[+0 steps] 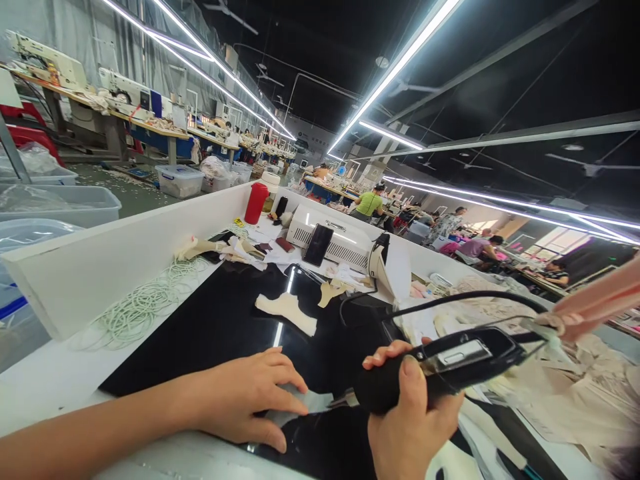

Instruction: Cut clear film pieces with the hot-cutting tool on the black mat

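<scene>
My right hand is wrapped round the black handle of an electric hand tool, whose metal tip points left toward a small pale fabric piece on the glossy black work surface. My left hand lies on that fabric piece with fingers stretched out, pinning it down beside the tool's tip. A black cable arcs from the tool's rear toward the back of the table.
A cream fabric cut-out lies mid-surface. Coiled white cord sits at left by the white table wall. A red bottle, white machine and phone stand behind. Cream fabric pieces pile at right. Other workers sit far off.
</scene>
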The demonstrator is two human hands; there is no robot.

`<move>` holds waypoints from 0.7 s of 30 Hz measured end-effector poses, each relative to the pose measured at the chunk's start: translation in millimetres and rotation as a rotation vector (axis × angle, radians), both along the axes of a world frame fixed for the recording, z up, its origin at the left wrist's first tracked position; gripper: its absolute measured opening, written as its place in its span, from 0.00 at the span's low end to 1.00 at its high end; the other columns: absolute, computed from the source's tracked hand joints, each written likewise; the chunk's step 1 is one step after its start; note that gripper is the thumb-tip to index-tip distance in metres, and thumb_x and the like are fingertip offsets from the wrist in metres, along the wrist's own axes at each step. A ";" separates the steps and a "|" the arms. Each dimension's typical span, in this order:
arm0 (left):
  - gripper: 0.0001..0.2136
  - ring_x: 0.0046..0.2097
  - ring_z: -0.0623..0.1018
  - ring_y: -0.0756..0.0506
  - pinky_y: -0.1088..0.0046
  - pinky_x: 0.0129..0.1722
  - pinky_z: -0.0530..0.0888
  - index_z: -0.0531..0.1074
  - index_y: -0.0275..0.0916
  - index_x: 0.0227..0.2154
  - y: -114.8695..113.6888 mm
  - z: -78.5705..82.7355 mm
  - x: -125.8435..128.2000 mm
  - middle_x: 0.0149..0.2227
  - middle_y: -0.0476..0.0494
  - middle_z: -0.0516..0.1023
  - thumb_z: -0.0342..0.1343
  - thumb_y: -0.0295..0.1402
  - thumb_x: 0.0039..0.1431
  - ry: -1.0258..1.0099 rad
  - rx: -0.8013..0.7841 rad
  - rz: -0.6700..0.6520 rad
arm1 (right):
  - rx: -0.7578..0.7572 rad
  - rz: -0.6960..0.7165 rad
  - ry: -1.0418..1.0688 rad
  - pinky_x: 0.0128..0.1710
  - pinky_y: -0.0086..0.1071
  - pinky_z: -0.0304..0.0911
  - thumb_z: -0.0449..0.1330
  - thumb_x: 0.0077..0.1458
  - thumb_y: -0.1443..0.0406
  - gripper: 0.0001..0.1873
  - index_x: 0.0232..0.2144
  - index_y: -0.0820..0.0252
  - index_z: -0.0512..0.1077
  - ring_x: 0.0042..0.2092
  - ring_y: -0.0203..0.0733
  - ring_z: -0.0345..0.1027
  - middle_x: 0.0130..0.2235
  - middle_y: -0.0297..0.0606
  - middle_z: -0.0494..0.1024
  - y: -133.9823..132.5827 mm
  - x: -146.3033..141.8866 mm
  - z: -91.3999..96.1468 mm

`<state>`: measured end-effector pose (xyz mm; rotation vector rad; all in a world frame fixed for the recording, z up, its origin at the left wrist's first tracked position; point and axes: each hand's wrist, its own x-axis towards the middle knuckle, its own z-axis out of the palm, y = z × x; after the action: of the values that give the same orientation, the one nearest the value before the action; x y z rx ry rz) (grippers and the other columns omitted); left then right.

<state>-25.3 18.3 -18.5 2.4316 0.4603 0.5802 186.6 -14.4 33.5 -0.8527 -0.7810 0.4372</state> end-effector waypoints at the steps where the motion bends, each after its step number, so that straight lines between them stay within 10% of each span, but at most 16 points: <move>1: 0.19 0.60 0.74 0.35 0.47 0.69 0.57 0.76 0.53 0.56 0.1 -0.6 -0.1 0.58 0.41 0.77 0.65 0.44 0.64 0.000 0.001 -0.001 | 0.003 -0.012 0.000 0.28 0.32 0.73 0.70 0.53 0.63 0.18 0.44 0.52 0.69 0.27 0.36 0.70 0.31 0.27 0.77 0.1 2.1 0.4; 12: 0.18 0.59 0.74 0.37 0.56 0.66 0.64 0.78 0.48 0.54 0.0 4.1 -0.3 0.59 0.42 0.76 0.68 0.36 0.62 0.038 -0.010 0.018 | -0.007 0.000 -0.046 0.30 0.33 0.72 0.70 0.56 0.62 0.17 0.45 0.53 0.69 0.28 0.36 0.69 0.32 0.26 0.76 1.3 4.4 -4.4; 21: 0.13 0.65 0.68 0.34 0.53 0.64 0.66 0.78 0.42 0.51 6.1 -6.6 2.0 0.60 0.38 0.73 0.61 0.31 0.64 0.027 -0.092 0.371 | -0.077 -0.018 -0.195 0.38 0.37 0.69 0.69 0.57 0.54 0.17 0.41 0.53 0.69 0.31 0.38 0.71 0.36 0.29 0.77 1.5 16.3 -1.3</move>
<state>-23.3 24.4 -25.0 2.2812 0.9406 0.6634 202.9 -12.9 32.3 -0.9831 -0.9397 0.3740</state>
